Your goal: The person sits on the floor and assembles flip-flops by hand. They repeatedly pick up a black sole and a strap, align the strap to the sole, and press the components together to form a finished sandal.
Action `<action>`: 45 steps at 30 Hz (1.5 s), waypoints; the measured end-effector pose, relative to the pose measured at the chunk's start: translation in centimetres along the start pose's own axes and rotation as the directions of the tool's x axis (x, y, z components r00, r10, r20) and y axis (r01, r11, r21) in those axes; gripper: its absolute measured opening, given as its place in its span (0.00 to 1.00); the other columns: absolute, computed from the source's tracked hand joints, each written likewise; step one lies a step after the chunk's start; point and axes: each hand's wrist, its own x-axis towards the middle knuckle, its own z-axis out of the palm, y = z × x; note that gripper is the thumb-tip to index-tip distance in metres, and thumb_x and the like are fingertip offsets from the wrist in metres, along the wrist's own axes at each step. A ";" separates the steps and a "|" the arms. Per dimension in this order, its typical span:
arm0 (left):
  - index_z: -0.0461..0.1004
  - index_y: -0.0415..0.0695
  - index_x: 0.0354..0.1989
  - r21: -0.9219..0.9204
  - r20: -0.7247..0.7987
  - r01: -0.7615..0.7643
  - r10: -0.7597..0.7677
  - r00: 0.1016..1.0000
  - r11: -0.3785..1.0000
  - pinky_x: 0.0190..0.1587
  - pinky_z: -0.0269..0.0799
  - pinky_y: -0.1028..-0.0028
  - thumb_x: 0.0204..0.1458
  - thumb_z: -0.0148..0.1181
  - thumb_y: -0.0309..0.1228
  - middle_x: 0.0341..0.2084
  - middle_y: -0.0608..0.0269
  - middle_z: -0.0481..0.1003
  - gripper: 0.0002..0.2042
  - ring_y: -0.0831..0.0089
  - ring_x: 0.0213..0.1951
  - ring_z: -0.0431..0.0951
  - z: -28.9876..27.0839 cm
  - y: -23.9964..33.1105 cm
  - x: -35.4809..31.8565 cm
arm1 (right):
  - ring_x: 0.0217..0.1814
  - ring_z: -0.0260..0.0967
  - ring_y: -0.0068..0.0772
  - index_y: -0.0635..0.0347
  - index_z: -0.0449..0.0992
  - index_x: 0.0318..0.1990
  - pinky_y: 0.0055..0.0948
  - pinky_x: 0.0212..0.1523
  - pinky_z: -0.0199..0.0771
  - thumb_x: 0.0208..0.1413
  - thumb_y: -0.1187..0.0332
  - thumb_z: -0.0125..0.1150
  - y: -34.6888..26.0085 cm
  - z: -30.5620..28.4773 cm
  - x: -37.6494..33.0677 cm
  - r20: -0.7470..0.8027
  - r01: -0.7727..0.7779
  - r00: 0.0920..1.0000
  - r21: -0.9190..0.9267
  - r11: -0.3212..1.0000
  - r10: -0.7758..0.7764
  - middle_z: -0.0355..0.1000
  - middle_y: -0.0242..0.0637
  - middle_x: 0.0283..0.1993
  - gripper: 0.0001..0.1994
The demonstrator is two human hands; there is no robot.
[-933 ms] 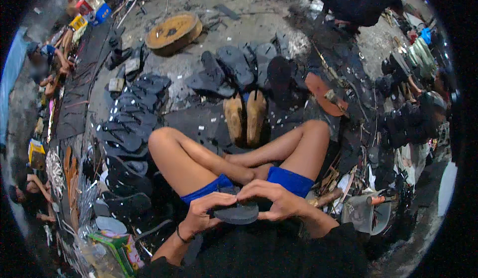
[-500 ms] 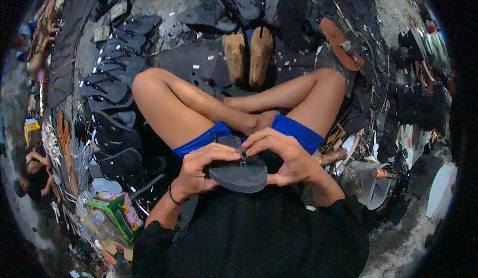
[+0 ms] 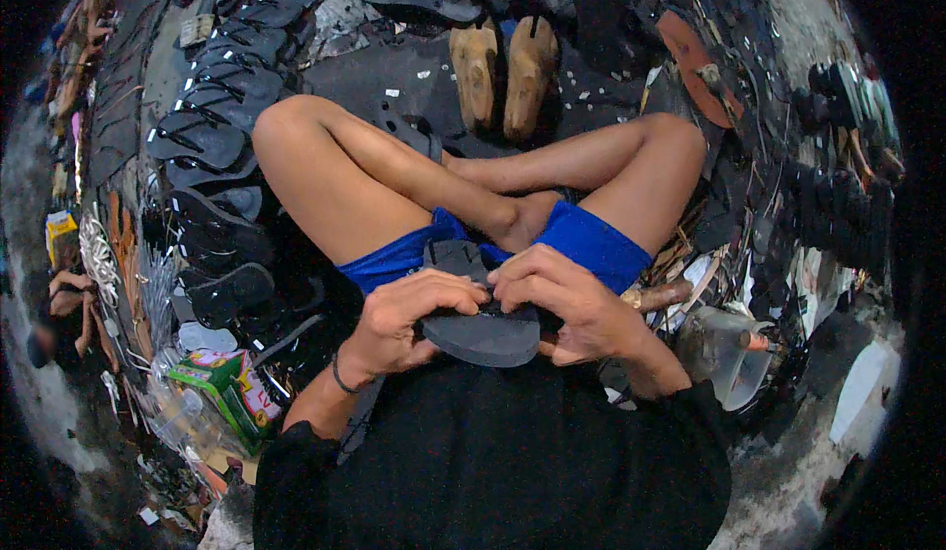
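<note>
Head view: well left of our fingers (image 3: 445, 290), black sandals (image 3: 202, 138) lie in a row, and a green box (image 3: 219, 392) sits nearer our body. Our left hand (image 3: 394, 319) holds a dark sandal (image 3: 483, 341) by its left side, fingers bent over its top. Our right hand (image 3: 572, 309) holds its right side, fingertips just beside the left's. Right of them is a clear container (image 3: 721, 358).

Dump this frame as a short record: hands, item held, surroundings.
left hand: holds black sandal at its left side
right hand: holds the same sandal at its right side
ahead: two wooden foot-shaped blocks, side by side
ahead right: reddish-brown sole-shaped piece
left side: overlapping row of black sandals
right side: clear plastic container
</note>
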 end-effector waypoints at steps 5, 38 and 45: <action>0.78 0.37 0.35 0.123 -0.435 -0.054 0.103 0.895 0.991 0.43 0.76 0.70 0.43 0.70 0.28 0.33 0.56 0.80 0.12 0.67 0.36 0.81 0.7 -0.2 1.3 | 0.61 0.62 0.40 0.61 0.71 0.44 0.41 0.60 0.61 0.47 0.70 0.69 4.0 -2.3 4.2 -0.107 0.187 0.979 0.158 0.970 -0.171 0.65 0.41 0.54 0.17; 0.57 0.40 0.65 -0.837 -0.502 -0.141 -0.640 0.582 0.529 0.63 0.60 0.64 0.61 0.28 0.62 0.60 0.54 0.64 0.37 0.64 0.60 0.65 3.1 -10.9 -1.3 | 0.50 0.71 0.53 0.70 0.63 0.59 0.40 0.48 0.74 0.47 0.66 0.66 -0.4 9.7 4.1 -0.494 -0.353 0.850 -0.281 0.892 0.181 0.68 0.54 0.52 0.31; 0.61 0.38 0.61 -0.763 -0.529 -0.157 -0.466 0.709 0.627 0.59 0.65 0.66 0.62 0.44 0.51 0.55 0.53 0.68 0.29 0.65 0.57 0.69 0.4 -8.3 3.2 | 0.52 0.70 0.55 0.71 0.63 0.60 0.39 0.51 0.73 0.48 0.66 0.66 0.3 7.1 6.0 -0.614 -0.240 0.787 -0.397 0.886 -0.062 0.68 0.55 0.54 0.32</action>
